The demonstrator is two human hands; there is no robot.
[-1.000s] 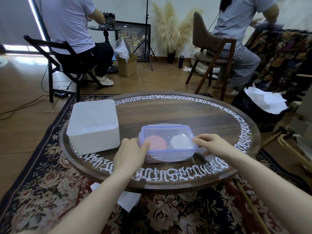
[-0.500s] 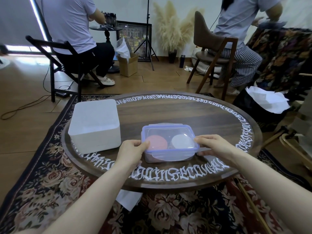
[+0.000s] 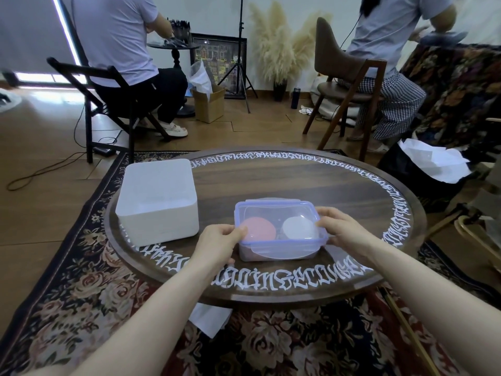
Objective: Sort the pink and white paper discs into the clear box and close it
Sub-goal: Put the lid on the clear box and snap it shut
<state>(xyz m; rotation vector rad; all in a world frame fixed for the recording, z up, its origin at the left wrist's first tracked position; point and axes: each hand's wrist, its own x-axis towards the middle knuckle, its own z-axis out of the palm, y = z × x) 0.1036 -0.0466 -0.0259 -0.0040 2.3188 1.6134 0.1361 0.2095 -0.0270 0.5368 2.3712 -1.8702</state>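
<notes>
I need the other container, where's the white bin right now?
In the head view, the white bin sits on the round table's left side, just left of the clear box.

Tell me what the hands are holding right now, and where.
The clear box, lid on: left hand grips its left end, right hand its right end, at the lid's rim.
</notes>
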